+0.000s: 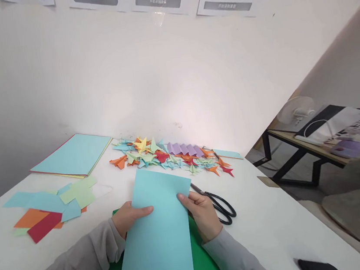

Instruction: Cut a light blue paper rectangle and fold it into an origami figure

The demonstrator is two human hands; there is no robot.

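Observation:
A light blue sheet of paper [161, 238] is held up in front of me, tilted, over a green mat or cloth [209, 263]. My left hand [127, 216] grips its left edge, thumb lying on the front face and fingers hidden behind. At the upper right edge, my right hand [202, 213] pinches the same sheet between thumb and fingers. Black-handled scissors [221, 204] lie on the table just beyond my right hand, their blades partly behind the paper.
Cut paper pieces [44, 208] lie at left, with a stack of coloured sheets [74, 154] behind. Folded paper shapes [162, 154] and a purple pleated strip [185, 149] line the wall. A dark object [316, 267] sits at front right; a low side table [299, 146] stands beyond the edge.

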